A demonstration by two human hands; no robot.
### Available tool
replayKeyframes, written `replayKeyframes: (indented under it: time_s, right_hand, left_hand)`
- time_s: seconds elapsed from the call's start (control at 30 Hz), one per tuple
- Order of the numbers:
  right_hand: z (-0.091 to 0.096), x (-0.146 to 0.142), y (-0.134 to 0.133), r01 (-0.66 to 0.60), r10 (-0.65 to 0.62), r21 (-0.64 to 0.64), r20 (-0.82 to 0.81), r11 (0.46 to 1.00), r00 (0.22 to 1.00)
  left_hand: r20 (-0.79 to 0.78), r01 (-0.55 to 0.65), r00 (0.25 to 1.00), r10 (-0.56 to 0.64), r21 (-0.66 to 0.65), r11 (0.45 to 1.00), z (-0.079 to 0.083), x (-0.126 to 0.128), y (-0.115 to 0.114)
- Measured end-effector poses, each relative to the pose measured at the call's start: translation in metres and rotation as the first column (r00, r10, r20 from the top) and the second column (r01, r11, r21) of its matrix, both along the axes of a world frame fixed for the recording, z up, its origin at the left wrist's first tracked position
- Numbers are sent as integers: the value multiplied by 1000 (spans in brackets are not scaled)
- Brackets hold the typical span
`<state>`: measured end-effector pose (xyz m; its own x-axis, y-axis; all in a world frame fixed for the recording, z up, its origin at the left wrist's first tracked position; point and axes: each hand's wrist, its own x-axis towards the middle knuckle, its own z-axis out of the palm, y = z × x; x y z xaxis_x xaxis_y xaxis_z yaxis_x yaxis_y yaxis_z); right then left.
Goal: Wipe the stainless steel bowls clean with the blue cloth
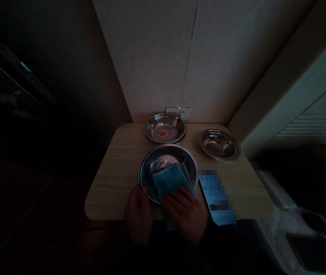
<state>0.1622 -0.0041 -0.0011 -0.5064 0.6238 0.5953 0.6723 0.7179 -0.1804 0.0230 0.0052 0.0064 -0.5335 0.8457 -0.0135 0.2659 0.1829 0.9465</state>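
A round stainless steel dish (144,168) with a wide rim sits at the front middle of the small table. My left hand (139,215) is closed in a pinch at the dish's near left rim, thumb and fingers together. Under the fingers of my right hand (186,215) is a folded blue cloth (170,177), which I hold against the inside of the dish. Part of the cloth hangs down over the near rim between my hands. The cloth covers much of the dish's right inner side.
Behind stand stacked steel dishes (165,128), the top one with a sticker. More nested dishes (219,145) lie at the right of the wooden table (108,172). A lit phone (216,198) lies near the front edge. A wall socket (178,111) is behind. The room is dim.
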Motion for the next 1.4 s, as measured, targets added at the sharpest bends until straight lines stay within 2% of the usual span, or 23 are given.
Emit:
replayKeyframes:
  time_s: [0.17,0.23,0.37,0.47,0.53,0.73,0.87,1.0,1.23,1.3,1.4]
  right_hand:
    - [4,-32,4,78,-78,-7,-135,997,988]
    - [4,-38,6,73,-73,-4,-149,997,986]
    - [3,-9,4,-5,5,6,-23,1000,1000]
    - [3,14,1,-18,17,14,49,1000,999]
    - [4,12,2,-6,6,10,35,1000,999]
    - [0,-29,6,23,-28,-53,-112,998,993]
    - [-4,-7,4,-29,29,-8,-14,1000,999]
    - [-2,17,3,-31,31,1,66,1000,997]
    - [1,-26,7,11,-16,-106,-51,994,999]
    - [-1,-24,7,-11,8,-74,-38,997,999]
    - [-1,1,6,-42,42,-20,49,999,998]
  left_hand:
    - [76,12,997,-10,-24,1000,0,4,0]
    - [68,-15,998,17,-30,999,1,2,0]
    - [22,-94,995,95,-13,995,5,0,2]
    - [4,-102,995,102,7,995,5,1,4]
    - [-6,-92,996,92,6,996,4,1,3]
    - [-31,-38,999,38,-30,999,0,-4,-3]
    - [-29,-39,999,39,1,999,0,-6,-2]
    - [-24,-23,999,24,34,999,0,-2,0]
    - [-34,-19,999,18,-19,1000,2,-4,-3]
    - [-38,-12,999,12,-22,1000,2,-7,-2]
    - [-63,3,998,-4,-14,1000,4,-11,0]
